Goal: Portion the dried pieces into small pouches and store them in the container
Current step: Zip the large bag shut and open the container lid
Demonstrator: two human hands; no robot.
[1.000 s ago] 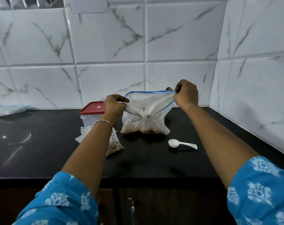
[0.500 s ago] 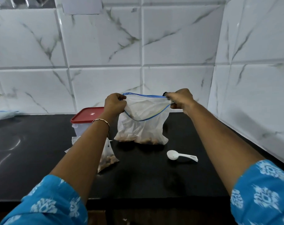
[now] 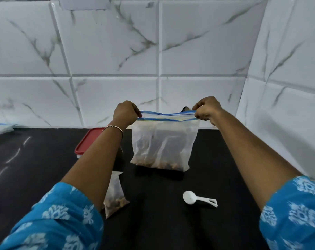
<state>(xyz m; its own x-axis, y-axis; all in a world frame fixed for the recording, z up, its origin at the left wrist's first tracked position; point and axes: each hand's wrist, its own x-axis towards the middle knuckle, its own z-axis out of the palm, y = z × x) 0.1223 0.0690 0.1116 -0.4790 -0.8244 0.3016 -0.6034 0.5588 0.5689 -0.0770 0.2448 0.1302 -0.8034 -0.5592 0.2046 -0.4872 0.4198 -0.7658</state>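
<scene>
**Now: zip bag stretched taut between two hands**

Centre frame, large clear plastic zip bag with blue seal strips [image 3: 162,141], held up by its top corners. Left hand [image 3: 125,111] fisted on the left corner, right hand [image 3: 206,109] fisted on the right corner, both closed tight on the bag's rim. Seal strips pulled nearly straight, front and back strips slightly apart, so mouth not fully closed. Brown dried pieces [image 3: 163,164] gathered along the bag's bottom, which sits at or just above the black glossy tabletop [image 3: 45,168]; contact hard to tell.

Thin metal bangle [image 3: 115,127] on the left wrist. Blue sleeves with white floral print [image 3: 63,219] on both arms.

Partly hidden behind the left forearm, clear plastic container with red lid [image 3: 86,143], lid on. Nearer, just beside that same forearm, small clear pouch holding brown pieces [image 3: 115,195], lying flat on the tabletop. Right of it and well apart, white plastic measuring scoop [image 3: 198,198], bowl up, handle pointing right.

At far left edge, more clear plastic with a blue strip [image 3: 1,128], blurred. Behind everything, white marble-pattern wall tiles [image 3: 108,51].

No brand, label or readable writing visible on bag, pouch, lid or scoop.
</scene>
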